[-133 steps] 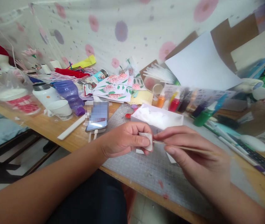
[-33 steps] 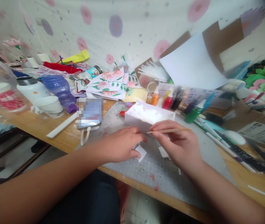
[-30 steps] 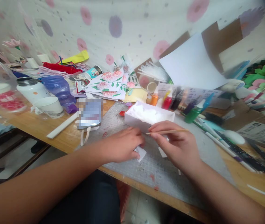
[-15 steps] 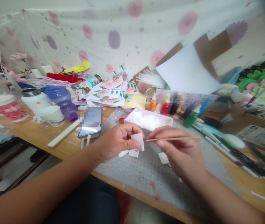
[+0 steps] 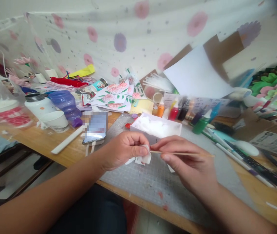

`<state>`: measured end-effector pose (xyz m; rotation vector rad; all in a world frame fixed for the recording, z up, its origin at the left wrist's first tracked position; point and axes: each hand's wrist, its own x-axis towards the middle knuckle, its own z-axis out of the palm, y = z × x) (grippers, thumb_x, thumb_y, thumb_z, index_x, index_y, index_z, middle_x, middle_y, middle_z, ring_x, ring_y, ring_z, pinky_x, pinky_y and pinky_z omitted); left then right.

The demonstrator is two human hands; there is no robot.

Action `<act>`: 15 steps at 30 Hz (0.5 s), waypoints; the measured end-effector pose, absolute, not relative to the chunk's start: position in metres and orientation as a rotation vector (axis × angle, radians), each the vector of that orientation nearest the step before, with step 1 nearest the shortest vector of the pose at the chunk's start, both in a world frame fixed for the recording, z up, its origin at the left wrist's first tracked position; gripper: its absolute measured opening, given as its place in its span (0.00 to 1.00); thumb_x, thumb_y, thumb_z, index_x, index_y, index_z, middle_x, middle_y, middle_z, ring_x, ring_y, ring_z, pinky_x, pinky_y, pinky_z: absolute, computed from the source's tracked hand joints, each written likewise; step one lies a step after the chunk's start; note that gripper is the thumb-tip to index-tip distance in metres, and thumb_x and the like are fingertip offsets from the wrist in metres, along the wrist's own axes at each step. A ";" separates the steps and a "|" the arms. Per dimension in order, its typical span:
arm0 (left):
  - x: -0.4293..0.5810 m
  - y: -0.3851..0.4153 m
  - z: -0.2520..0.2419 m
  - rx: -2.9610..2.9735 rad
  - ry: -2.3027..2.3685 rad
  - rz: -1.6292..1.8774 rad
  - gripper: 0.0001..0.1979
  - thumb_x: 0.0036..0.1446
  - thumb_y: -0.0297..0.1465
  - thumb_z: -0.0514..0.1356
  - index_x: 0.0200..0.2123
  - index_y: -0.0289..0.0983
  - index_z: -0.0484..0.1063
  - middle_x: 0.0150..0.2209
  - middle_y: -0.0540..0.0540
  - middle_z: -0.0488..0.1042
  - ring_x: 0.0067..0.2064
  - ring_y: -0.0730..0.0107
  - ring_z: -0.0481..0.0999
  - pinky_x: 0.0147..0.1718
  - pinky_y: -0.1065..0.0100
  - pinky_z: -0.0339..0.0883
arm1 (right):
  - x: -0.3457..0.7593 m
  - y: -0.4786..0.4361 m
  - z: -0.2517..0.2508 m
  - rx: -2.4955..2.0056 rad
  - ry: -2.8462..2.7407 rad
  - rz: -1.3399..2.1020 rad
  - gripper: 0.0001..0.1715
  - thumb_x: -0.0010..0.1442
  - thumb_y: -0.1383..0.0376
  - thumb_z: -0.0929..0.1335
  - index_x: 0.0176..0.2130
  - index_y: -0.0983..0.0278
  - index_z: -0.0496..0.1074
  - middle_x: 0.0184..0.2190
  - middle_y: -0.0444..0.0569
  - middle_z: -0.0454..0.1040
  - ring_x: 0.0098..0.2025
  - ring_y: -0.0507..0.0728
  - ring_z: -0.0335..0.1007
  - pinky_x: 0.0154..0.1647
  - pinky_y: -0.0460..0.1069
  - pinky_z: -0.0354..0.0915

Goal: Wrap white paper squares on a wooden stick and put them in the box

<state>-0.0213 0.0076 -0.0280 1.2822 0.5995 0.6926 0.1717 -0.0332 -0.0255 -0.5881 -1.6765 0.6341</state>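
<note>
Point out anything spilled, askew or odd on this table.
Reddish smudges stain the grey mat near its front edge, possibly dried paint. Farther back, a teal can sits tipped at a slant beside the flower pictures.

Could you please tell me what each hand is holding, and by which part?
Left hand: a small white sheet, by its left side. Right hand: a thin wooden stick, near the end facing the sheet.

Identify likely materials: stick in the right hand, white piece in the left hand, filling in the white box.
Stick: probably wood or bamboo, matte; pale tan, thin and straight.
White piece: paper or thin fabric, matte; thin, curving at the pinch. Can't tell which.
Filling: possibly cotton-like fibre, soft-looking; bright white and lumpy, but glare hides its texture.
</note>
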 end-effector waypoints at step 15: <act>-0.022 0.008 -0.028 1.214 0.523 0.684 0.11 0.49 0.34 0.69 0.27 0.32 0.73 0.25 0.48 0.75 0.27 0.75 0.71 0.28 0.72 0.64 | 0.174 -0.033 -0.024 -0.576 -1.689 0.681 0.11 0.55 0.75 0.71 0.35 0.59 0.78 0.33 0.48 0.82 0.36 0.54 0.79 0.38 0.49 0.76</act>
